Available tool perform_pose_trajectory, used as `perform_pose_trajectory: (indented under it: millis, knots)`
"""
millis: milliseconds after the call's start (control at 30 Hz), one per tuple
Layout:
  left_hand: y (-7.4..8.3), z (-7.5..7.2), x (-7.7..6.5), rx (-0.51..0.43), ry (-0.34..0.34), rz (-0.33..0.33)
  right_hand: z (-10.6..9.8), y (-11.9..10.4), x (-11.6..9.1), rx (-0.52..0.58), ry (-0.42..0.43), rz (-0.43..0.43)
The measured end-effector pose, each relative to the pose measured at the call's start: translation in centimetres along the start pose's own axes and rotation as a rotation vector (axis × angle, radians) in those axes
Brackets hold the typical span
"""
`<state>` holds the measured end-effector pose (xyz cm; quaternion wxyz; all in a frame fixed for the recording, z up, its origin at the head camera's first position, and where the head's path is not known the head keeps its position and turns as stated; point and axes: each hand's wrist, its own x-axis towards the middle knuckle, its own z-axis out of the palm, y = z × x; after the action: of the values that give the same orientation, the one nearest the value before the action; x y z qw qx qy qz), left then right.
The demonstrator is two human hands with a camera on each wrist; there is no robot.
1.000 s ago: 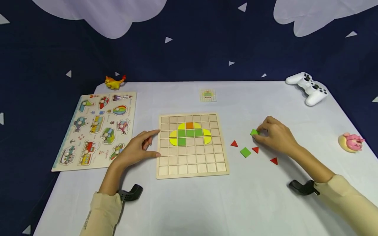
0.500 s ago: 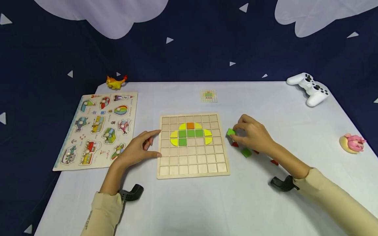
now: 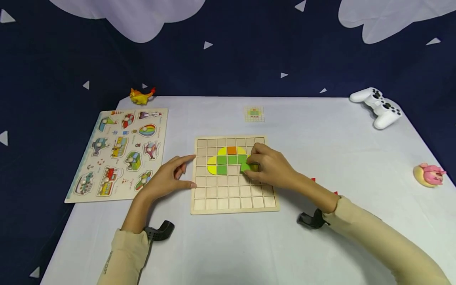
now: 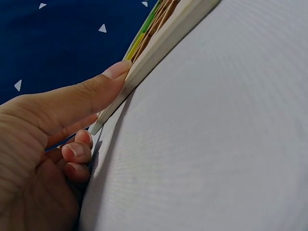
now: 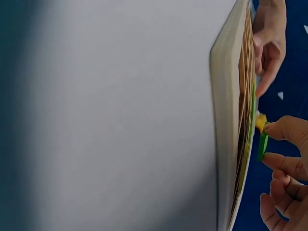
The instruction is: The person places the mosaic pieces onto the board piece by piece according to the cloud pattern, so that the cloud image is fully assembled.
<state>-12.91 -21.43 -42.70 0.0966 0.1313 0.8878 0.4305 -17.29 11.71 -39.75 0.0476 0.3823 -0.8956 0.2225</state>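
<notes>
My right hand (image 3: 272,166) pinches a green square tile (image 3: 245,168) between thumb and index finger, close over the wooden grid board (image 3: 213,204). The right wrist view shows that tile (image 5: 263,144) edge-on, above the board's surface. Set in the grid are an orange square (image 3: 231,150), several green squares (image 3: 222,170) and yellow quarter-round pieces (image 3: 211,170); my right hand hides some on the right. My left hand (image 3: 167,178) touches the board's left edge with thumb and outstretched index finger. In the left wrist view, the thumb (image 4: 96,91) lies against the board's side (image 4: 159,53).
Red triangles (image 3: 336,192) peek out behind the right forearm. A small pattern card (image 3: 254,114) lies behind the board. To the left is a vehicle puzzle board (image 3: 121,158), with a toy cat-like figure (image 3: 140,96) beyond. A white game controller (image 3: 377,107) and pink toy (image 3: 430,175) lie right.
My right hand has carried the green square tile leftward from the right side of the table to over the board. My left hand has stayed at the board's edge.
</notes>
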Motion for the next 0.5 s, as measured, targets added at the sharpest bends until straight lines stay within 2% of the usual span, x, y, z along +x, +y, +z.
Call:
perform_pose_trajectory:
  millis: [333, 500]
  knots:
    - [0.1, 0.0, 0.0, -0.005, -0.003, -0.015, 1.8, -1.2, 2.0, -0.037, -0.017, -0.095]
    - [0.1, -0.1, 0.0, 0.007, -0.002, -0.014, 2.0, -1.3, 2.2, -0.003, -0.02, -0.087]
